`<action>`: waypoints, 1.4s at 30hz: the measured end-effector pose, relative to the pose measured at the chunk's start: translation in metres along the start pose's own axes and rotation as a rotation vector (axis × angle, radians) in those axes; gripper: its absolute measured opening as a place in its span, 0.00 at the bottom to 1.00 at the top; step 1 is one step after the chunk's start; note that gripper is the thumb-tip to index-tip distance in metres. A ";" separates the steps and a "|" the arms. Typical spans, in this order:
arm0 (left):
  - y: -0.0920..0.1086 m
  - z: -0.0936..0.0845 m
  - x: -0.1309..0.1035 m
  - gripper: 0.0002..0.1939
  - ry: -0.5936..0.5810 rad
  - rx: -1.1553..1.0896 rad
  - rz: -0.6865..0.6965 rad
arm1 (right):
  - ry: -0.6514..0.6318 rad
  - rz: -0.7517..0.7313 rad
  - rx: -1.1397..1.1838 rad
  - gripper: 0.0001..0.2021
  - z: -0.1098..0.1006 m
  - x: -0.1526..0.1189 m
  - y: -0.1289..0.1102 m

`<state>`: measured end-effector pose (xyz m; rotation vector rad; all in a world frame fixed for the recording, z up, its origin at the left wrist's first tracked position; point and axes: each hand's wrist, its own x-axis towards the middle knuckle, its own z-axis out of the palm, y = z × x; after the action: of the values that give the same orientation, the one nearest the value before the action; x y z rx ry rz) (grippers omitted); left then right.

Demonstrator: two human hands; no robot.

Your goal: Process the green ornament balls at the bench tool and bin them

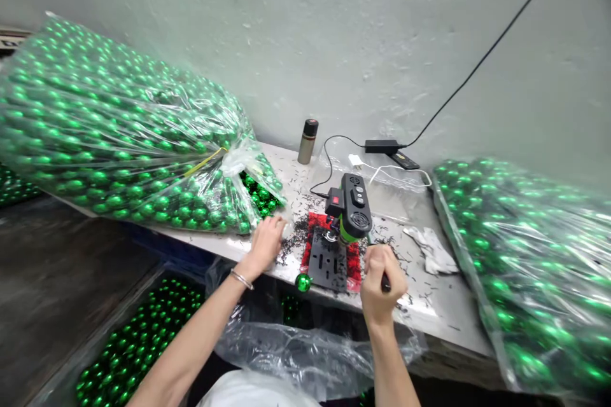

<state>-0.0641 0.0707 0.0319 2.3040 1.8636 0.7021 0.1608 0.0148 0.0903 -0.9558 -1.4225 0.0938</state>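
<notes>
My right hand (383,276) is wrapped round the black-handled lever (386,282) of a small bench machine. That machine (357,206) has a black head with a green ring and stands over a slotted black base plate (327,262) on a red mat (354,266). By the mouth of a clear plastic bag of shiny green balls (263,194), my left hand (268,238) has its fingers curled together; what they hold, if anything, is hidden. One green ball (303,282) is at the plate's left front corner, by the table edge.
Small black bits litter the white table (439,305). A bottle (308,141), a power adapter (380,146) with cables and white gloves (431,250) lie or stand around the machine. Another bag of balls (525,267) is at right. Below left sits a plastic-lined container of balls (143,337).
</notes>
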 end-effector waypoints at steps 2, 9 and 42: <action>-0.014 -0.007 0.019 0.19 -0.040 0.044 -0.017 | -0.004 -0.002 -0.001 0.18 0.000 -0.001 0.001; -0.031 -0.002 0.039 0.20 -0.104 -0.078 -0.054 | 0.016 -0.004 0.033 0.16 0.002 -0.004 0.003; 0.065 0.067 -0.005 0.26 -0.364 -1.074 -0.245 | 0.003 -0.011 -0.030 0.17 0.004 -0.012 -0.001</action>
<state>0.0207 0.0641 -0.0064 1.3611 1.1186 0.8679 0.1546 0.0093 0.0807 -0.9725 -1.4296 0.0631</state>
